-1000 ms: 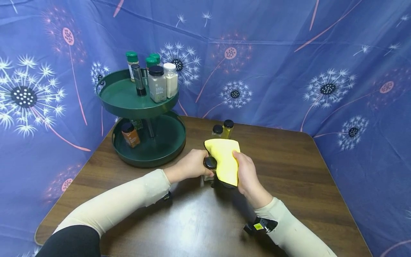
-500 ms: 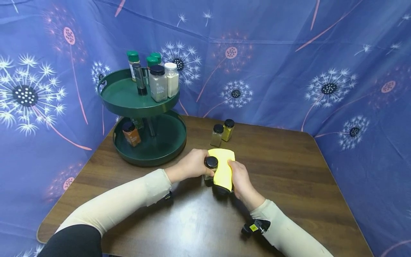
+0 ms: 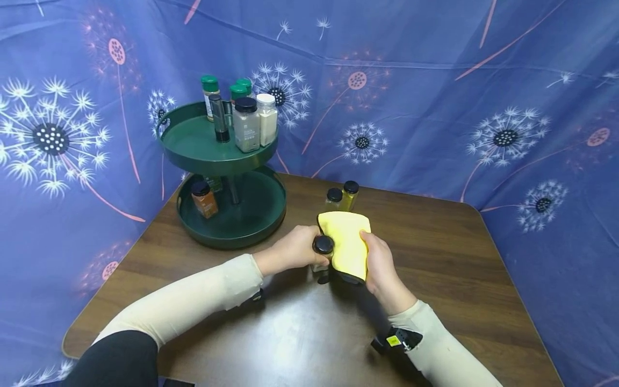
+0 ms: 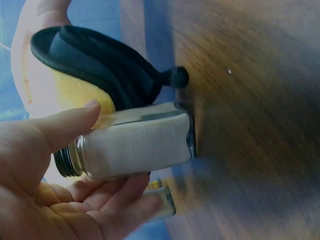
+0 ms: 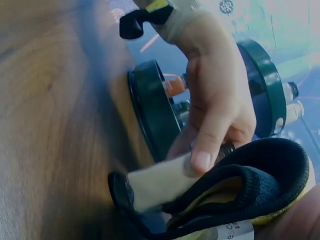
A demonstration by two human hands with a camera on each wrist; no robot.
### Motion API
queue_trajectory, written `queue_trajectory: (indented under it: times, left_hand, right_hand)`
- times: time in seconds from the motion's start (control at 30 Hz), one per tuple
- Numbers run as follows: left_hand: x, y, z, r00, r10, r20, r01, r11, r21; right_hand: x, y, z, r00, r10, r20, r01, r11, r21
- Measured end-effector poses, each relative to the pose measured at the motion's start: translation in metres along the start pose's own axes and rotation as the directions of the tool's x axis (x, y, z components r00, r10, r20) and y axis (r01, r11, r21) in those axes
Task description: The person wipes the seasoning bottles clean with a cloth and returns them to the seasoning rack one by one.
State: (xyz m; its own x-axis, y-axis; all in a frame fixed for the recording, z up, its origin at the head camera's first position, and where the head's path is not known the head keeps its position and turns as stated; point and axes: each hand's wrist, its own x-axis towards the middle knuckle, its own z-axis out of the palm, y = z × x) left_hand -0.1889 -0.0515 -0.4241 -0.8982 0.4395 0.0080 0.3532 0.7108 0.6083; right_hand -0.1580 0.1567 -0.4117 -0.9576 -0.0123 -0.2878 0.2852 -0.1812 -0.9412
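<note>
In the head view my left hand (image 3: 296,248) grips a square glass spice jar with a black lid (image 3: 323,244) by its upper part, over the middle of the table. The left wrist view shows pale contents in the jar (image 4: 137,145), with the thumb on one side and fingers on the other. My right hand (image 3: 382,269) holds a folded yellow cloth (image 3: 350,242) with a dark edge and underside against the jar's right side. Seen from the right wrist, the cloth (image 5: 265,175) partly wraps the jar (image 5: 165,182) and covers part of its label.
Behind the cloth stand two black-lidded jars, one clear (image 3: 333,199) and one yellow (image 3: 349,196). On the left is a two-tier green turntable rack (image 3: 217,166). Several bottles occupy its upper tier; an orange jar (image 3: 205,202) leans below. Patterned blue fabric (image 3: 411,123) surrounds the table (image 3: 435,258).
The right hand and cloth slid toward the body along the jar, then back away again, covering the jars behind once more. The left hand keeps its grip on the jar. The head view shifted slightly.
</note>
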Motion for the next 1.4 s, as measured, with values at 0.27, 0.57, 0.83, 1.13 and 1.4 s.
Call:
queue_trajectory:
  times: [0.27, 0.57, 0.83, 1.13, 1.4]
  left_hand:
    - [0.005, -0.009, -0.007, 0.989, 0.093, 0.118, -0.094, 0.996, 0.007]
    - [0.02, -0.021, -0.025, 0.908, 0.253, 0.335, -0.249, 0.967, -0.055]
    - [0.02, -0.021, -0.026, 0.892, 0.296, 0.341, -0.284, 0.955, -0.086]
    - [0.015, -0.023, -0.023, 0.919, 0.284, 0.272, -0.295, 0.956, 0.0]
    - [0.008, -0.015, -0.014, 0.979, 0.164, 0.124, -0.168, 0.986, 0.018]
  right_hand:
    - [0.007, 0.002, -0.01, 0.999, -0.008, -0.037, 0.009, 1.0, 0.022]
    - [0.003, -0.007, -0.019, 0.999, 0.027, -0.021, -0.024, 0.994, 0.106]
    - [-0.002, -0.007, -0.022, 0.998, 0.067, 0.002, -0.067, 0.991, 0.116]
    - [-0.009, -0.008, -0.012, 1.0, 0.006, -0.016, -0.005, 0.995, 0.097]
    - [-0.014, -0.009, 0.005, 0.993, -0.12, 0.01, 0.12, 0.993, 0.02]
